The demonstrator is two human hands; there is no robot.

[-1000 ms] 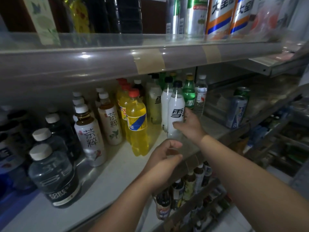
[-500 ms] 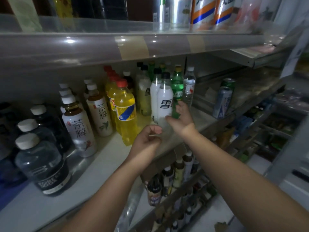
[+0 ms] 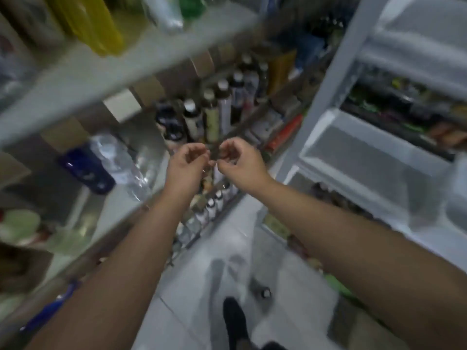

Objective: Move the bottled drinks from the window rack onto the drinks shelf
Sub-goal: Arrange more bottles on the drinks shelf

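Here both hands hang empty, fingers (image 3: 198,149) loosely curled: left hand (image 3: 185,165) just beside right hand (image 3: 238,164). A yellow plastic bottle (image 3: 96,24) stands upright near the grey shelf (image 3: 101,79) front edge — label blurred.

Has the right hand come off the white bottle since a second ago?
Yes. The right hand has dropped below the drinks shelf edge, empty, beside the left hand.

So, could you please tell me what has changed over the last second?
The right hand let go of the white bottle and drew back from the drinks shelf; the left hand drew back too. Both now hover close together below the shelf edge, fingers loosely curled, apparently empty. The view tipped downward. That bottle and the yellow bottle stay on the shelf.
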